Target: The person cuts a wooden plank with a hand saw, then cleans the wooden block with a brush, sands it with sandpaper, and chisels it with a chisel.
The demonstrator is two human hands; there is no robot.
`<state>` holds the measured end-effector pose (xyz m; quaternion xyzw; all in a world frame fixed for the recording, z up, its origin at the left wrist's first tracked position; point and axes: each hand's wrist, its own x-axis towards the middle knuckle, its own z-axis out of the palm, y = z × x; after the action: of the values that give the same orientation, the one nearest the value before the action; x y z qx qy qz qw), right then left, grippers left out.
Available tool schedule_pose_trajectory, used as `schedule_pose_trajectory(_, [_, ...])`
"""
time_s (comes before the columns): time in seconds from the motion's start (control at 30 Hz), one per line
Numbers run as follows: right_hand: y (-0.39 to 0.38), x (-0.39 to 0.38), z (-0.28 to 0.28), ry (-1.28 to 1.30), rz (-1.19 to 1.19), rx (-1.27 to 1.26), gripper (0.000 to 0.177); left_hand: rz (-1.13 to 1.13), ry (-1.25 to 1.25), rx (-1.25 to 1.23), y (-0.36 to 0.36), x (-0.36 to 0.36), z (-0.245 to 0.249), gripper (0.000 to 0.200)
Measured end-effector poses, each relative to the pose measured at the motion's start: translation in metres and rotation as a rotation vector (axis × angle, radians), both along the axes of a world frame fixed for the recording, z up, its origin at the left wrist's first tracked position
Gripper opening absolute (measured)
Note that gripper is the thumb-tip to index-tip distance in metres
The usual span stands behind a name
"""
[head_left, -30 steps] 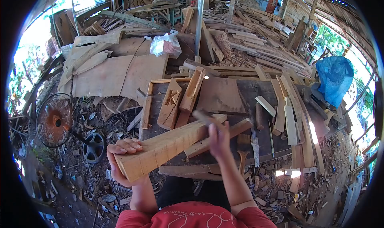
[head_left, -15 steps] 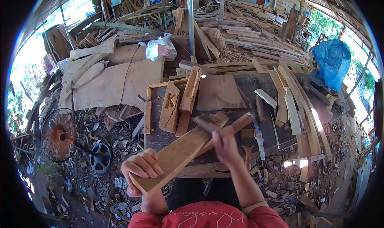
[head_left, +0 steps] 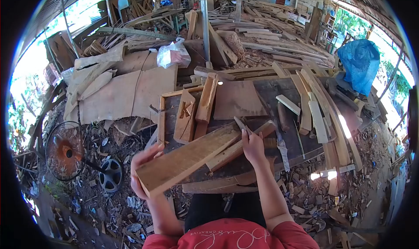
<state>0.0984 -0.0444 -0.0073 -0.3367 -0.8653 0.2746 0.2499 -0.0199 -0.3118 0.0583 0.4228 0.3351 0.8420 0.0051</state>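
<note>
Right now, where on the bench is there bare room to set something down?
The flat brown board has a bare top, right of the long block. A narrower bare patch of bench lies between the wrapped object and thin rod. It's crowded along the right, with long strips, and near the right hand, by the beam and another timber.

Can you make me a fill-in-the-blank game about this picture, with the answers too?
1. The left hand is at the near end of the thick beam, which is made of ____.
2. The slim piece is held in the ____ hand.
3. The crumpled sheet on the far right is coloured ____.
4. The person's shirt is coloured ____.

Missing words: wood; right; blue; red.
</note>
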Motion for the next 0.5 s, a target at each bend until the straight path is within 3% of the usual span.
schedule_pose_trajectory(0.1, [0.005,-0.008,0.0,-0.015,-0.018,0.027,0.04,-0.045,-0.189,-0.15,-0.01,-0.014,0.008,0.063])
schedule_pose_trajectory(0.17, [0.003,-0.01,-0.002,-0.034,-0.025,0.034,0.041,0.255,-0.572,-0.395,-0.021,-0.018,0.01,0.06])
schedule_pose_trajectory(0.2, [0.001,-0.01,-0.004,-0.011,-0.039,0.068,0.041,0.17,-0.651,-0.53,-0.035,-0.017,0.018,0.055])
schedule_pose_trajectory(0.33, [-0.001,-0.013,-0.013,0.015,-0.062,0.146,0.042,0.0,-0.6,-0.501,-0.051,-0.028,0.002,0.061])
schedule_pose_trajectory(0.43, [-0.003,-0.012,-0.009,0.006,-0.049,0.138,0.042,0.135,-0.405,-0.568,-0.052,-0.027,-0.008,0.061])
schedule_pose_trajectory(0.5, [-0.003,-0.011,-0.009,0.013,-0.043,0.125,0.042,0.153,-0.458,-0.559,-0.048,-0.025,0.0,0.061])
